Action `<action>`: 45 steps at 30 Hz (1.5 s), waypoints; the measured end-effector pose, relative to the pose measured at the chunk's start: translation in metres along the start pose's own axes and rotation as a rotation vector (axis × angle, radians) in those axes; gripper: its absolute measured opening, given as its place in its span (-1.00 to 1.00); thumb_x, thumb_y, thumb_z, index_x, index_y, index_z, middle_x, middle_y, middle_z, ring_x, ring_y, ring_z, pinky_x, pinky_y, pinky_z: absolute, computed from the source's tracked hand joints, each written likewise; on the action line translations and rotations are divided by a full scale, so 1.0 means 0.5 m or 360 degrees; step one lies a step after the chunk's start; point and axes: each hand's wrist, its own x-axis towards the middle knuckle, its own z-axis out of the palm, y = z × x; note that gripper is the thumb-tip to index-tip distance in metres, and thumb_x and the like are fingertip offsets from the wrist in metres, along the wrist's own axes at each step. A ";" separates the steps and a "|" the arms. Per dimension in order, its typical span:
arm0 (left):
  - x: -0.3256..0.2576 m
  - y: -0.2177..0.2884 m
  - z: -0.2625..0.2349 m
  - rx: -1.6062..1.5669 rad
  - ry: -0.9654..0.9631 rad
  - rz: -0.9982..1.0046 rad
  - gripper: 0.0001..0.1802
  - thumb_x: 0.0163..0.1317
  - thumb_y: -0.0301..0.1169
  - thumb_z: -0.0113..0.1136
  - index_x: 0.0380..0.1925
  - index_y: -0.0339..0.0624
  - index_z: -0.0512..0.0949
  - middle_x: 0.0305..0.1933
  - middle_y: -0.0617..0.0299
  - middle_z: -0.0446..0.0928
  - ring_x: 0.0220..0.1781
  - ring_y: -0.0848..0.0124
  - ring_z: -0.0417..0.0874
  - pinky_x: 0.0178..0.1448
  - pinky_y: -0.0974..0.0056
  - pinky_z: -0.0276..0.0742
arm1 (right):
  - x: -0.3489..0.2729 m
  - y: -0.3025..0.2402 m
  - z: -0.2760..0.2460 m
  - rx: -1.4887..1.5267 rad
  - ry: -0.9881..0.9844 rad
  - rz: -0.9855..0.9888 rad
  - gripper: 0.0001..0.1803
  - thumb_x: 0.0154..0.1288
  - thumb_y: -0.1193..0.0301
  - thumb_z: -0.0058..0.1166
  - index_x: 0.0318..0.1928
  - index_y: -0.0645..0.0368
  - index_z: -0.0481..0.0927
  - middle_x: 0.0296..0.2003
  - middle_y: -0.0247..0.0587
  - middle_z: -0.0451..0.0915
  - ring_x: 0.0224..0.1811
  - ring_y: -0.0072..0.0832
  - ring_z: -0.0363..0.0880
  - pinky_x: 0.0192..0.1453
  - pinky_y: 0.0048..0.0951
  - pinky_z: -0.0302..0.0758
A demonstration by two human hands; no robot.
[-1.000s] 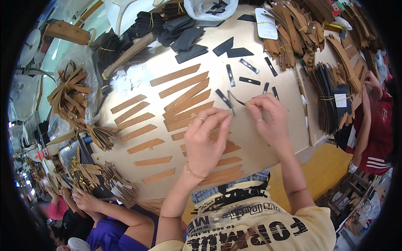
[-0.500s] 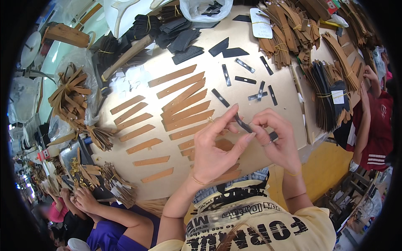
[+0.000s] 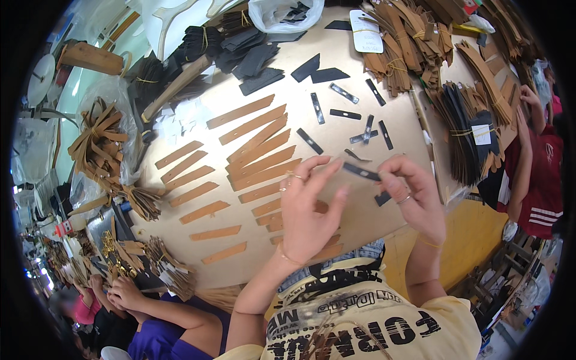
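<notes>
My right hand pinches one end of a small black strip above the tan worktable. My left hand hovers just left of it, fingers spread, nothing visibly in it. Under and left of my hands lie several tan leather strips in rows. More small black strips lie scattered on the table beyond my hands.
Bundles of brown and black leather pieces are stacked along the right and far edges. A clear plastic bag sits at the top. Another person's hands work at the lower left; a person in red stands at the right.
My hands lifted from the table toward me. The right hand picked up a black strip, and the left hand's fingers have spread away from it.
</notes>
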 end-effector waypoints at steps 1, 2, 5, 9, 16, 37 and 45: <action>0.002 0.001 -0.009 -0.0407 -0.0053 -0.0247 -0.66 0.27 -0.45 0.31 0.06 -0.19 0.65 -0.05 0.16 0.62 -0.17 0.39 0.58 -0.02 0.30 0.48 | 0.003 0.000 0.007 0.0061 -0.0084 0.0018 -0.84 0.53 0.42 0.01 -0.12 0.29 0.54 -0.21 -0.36 0.53 -0.19 -0.66 0.49 -0.05 -0.60 0.41; 0.003 0.000 -0.023 -0.0793 -0.0101 -0.0478 -0.68 0.30 -0.46 0.30 0.06 -0.23 0.65 -0.04 0.17 0.63 -0.16 0.45 0.58 -0.01 0.32 0.49 | 0.007 0.000 0.013 0.0106 -0.0128 0.0031 -0.84 0.54 0.41 0.01 -0.11 0.28 0.54 -0.22 -0.36 0.54 -0.19 -0.66 0.49 -0.05 -0.60 0.41; 0.002 0.006 -0.063 -0.1344 -0.0169 -0.0761 -0.73 0.37 -0.49 0.26 0.03 -0.33 0.64 -0.05 0.20 0.65 -0.15 0.57 0.58 -0.02 0.40 0.53 | 0.019 -0.002 0.028 0.0222 -0.0233 0.0040 -0.84 0.54 0.40 0.01 -0.10 0.27 0.53 -0.25 -0.38 0.54 -0.19 -0.67 0.50 -0.04 -0.60 0.41; 0.000 0.016 -0.079 -0.1489 -0.0173 -0.0891 -0.78 0.39 -0.51 0.23 -0.04 -0.41 0.64 -0.13 0.21 0.67 -0.22 0.57 0.61 -0.10 0.45 0.57 | 0.025 -0.007 0.038 0.0223 -0.0181 0.0007 -0.83 0.55 0.39 0.00 -0.11 0.26 0.52 -0.26 -0.38 0.54 -0.20 -0.67 0.50 -0.04 -0.60 0.41; 0.005 0.008 -0.071 -0.1575 -0.0190 -0.0952 -0.82 0.40 -0.50 0.23 -0.11 -0.43 0.62 -0.21 0.25 0.65 -0.27 0.58 0.59 -0.15 0.44 0.56 | 0.027 -0.012 0.049 -0.0119 -0.0021 -0.0170 -0.85 0.51 0.42 0.05 -0.10 0.28 0.51 -0.27 -0.35 0.55 -0.26 -0.67 0.51 -0.10 -0.60 0.43; -0.001 0.027 -0.036 -0.0343 0.0374 -0.0141 -0.82 0.23 -0.64 0.30 -0.16 -0.30 0.72 -0.10 0.13 0.50 -0.19 0.40 0.62 -0.23 0.39 0.59 | 0.043 -0.035 0.119 -0.1066 0.0298 -0.0980 -0.82 0.28 0.50 0.24 -0.11 0.22 0.61 -0.23 -0.18 0.62 -0.28 -0.24 0.57 -0.24 -0.31 0.40; 0.005 0.029 -0.045 -0.0370 0.0273 -0.0217 -0.83 0.21 -0.65 0.32 -0.18 -0.32 0.72 -0.11 0.12 0.50 -0.21 0.41 0.62 -0.25 0.38 0.59 | 0.049 -0.034 0.119 -0.1047 0.0272 -0.0964 -0.85 0.29 0.52 0.20 -0.14 0.21 0.58 -0.25 -0.18 0.61 -0.29 -0.25 0.56 -0.26 -0.30 0.36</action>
